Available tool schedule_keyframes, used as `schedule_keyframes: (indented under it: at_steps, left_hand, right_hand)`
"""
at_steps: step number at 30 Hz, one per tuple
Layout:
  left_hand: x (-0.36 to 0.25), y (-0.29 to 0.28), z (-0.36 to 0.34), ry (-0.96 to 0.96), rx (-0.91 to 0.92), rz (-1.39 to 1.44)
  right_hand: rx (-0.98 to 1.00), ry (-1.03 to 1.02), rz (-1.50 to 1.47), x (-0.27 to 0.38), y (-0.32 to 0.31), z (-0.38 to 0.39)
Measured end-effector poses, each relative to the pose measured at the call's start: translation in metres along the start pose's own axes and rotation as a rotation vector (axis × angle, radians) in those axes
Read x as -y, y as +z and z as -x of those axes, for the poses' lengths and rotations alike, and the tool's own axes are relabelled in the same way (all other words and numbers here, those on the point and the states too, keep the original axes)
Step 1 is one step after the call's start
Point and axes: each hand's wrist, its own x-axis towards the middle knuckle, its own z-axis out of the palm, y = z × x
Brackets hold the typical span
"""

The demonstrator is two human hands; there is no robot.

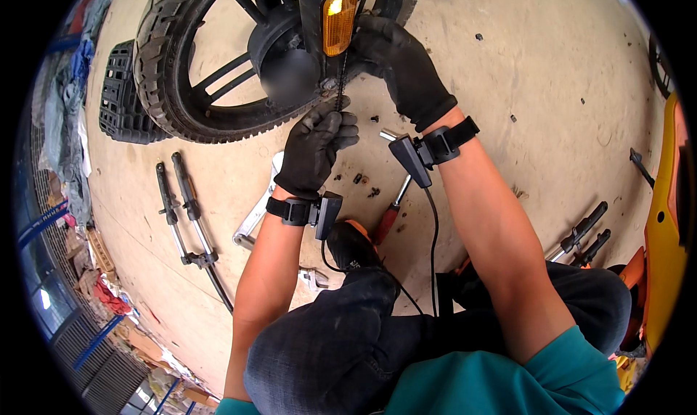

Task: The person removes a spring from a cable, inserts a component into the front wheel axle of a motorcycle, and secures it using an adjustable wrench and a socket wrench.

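Observation:
My left hand (pixel 319 143), in a black glove, is closed on a thin black ribbed cable (pixel 341 85) running down below the amber reflector (pixel 338 22) on a black fork leg (pixel 311 9). My right hand (pixel 396 67), also gloved, is curled at the right of the reflector; what its fingertips grip is hidden. Behind both hands lies a black spoked wheel (pixel 156 74) with a knobby tyre; its hub (pixel 268 45) is partly blurred. Below my hands are a red-handled tool (pixel 388 219), a silver metal tool (pixel 254 215) and several small dark parts (pixel 358 179).
Two fork tubes (pixel 181 197) lie left, more (pixel 584 233) lower right. A black grated piece (pixel 116 88) sits beside the tyre. A yellow body panel (pixel 661 241) stands at the right edge; cloths and cardboard (pixel 109 284) line the left. My knees and shoes occupy the lower middle.

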Motion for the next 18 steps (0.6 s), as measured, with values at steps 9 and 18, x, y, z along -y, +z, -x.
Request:
schedule_keyframes:
  at_steps: [9, 18]
  left_hand:
    - [0.002, 0.009, -0.004, 0.047, -0.004, 0.206]
    - [0.019, -0.013, -0.014, -0.004, -0.019, 0.376]
  right_hand:
    - [-0.068, -0.171, 0.573, 0.034, -0.007, -0.012]
    - [-0.088, -0.296, 0.76, 0.036, -0.004, -0.014]
